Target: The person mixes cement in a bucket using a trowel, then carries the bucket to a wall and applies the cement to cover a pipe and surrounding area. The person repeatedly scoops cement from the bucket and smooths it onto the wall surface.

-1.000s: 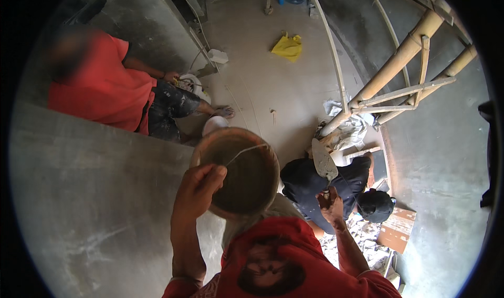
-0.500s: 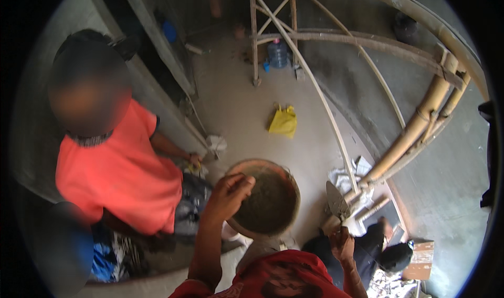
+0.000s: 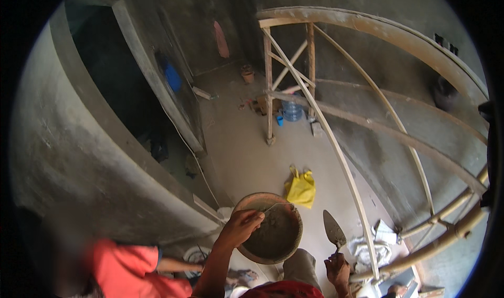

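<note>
My left hand [image 3: 242, 228] is closed on the thin wire handle [image 3: 277, 204] of a round bucket [image 3: 297, 244]. Grey wet mortar [image 3: 273, 232] lies inside it, and the rim is smeared with the same stuff. At the right, my right hand [image 3: 337, 270] grips a trowel [image 3: 333, 229] by its handle. The pointed blade is tilted up and away from me, with some mortar near its base. A gap separates the trowel from the bucket.
A co-worker in a red shirt [image 3: 126, 269] is at lower left, one arm stretched toward a pale bucket [image 3: 197, 254]. Another person's hand [image 3: 397, 290] shows at lower right. Wooden and bamboo scaffolding [image 3: 336, 146] fills the right. Ahead are a yellow bag [image 3: 302, 188] and a water jug [image 3: 292, 110].
My view has tilted up, showing more far floor and wall. The co-worker in red now sits lower in view. My hands still hold the bucket and trowel.
</note>
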